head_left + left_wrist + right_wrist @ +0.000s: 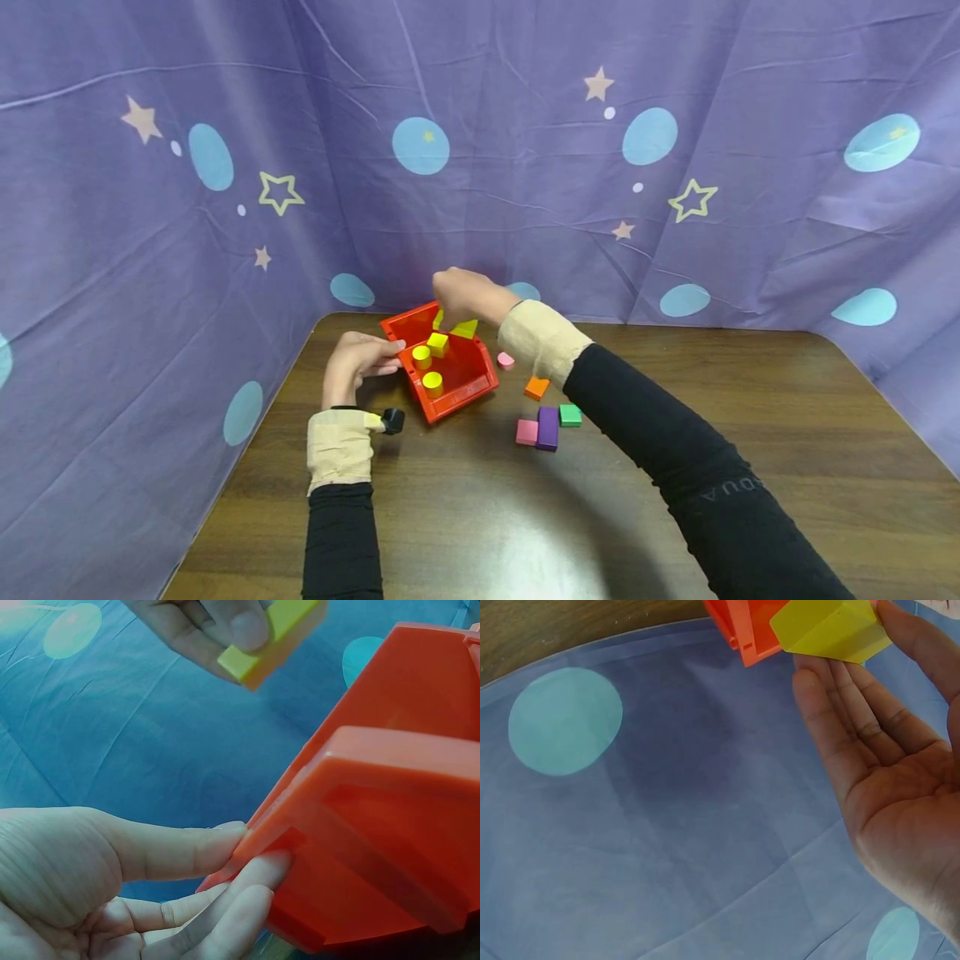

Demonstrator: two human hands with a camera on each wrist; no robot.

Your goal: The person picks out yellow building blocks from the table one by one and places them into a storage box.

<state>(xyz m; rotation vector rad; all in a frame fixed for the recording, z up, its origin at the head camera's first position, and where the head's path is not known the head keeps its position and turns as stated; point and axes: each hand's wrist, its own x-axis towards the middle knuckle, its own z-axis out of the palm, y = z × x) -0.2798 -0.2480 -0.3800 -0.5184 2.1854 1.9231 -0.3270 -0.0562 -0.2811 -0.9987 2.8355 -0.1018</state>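
A red plastic bin [457, 371] stands tilted at the left back of the table. My left hand [356, 360] pinches its left wall, thumb on one side and fingers on the other, as the left wrist view shows closely. Inside lie two yellow cylinders [432, 383] and a yellow cube [438, 343]. Over the bin's back edge, my right hand [472, 296] holds a flat-sided yellow block [832, 630] between thumb and fingertips. Part of that block is hidden by the fingers in the head view.
Right of the bin, a pink rounded block [506, 361] and an orange block [537, 387] lie on the wooden table [450, 500]. Nearer me are a pink block [527, 432], a purple block [548, 428] and a green block [570, 415]. A patterned purple curtain [525, 208] hangs behind.
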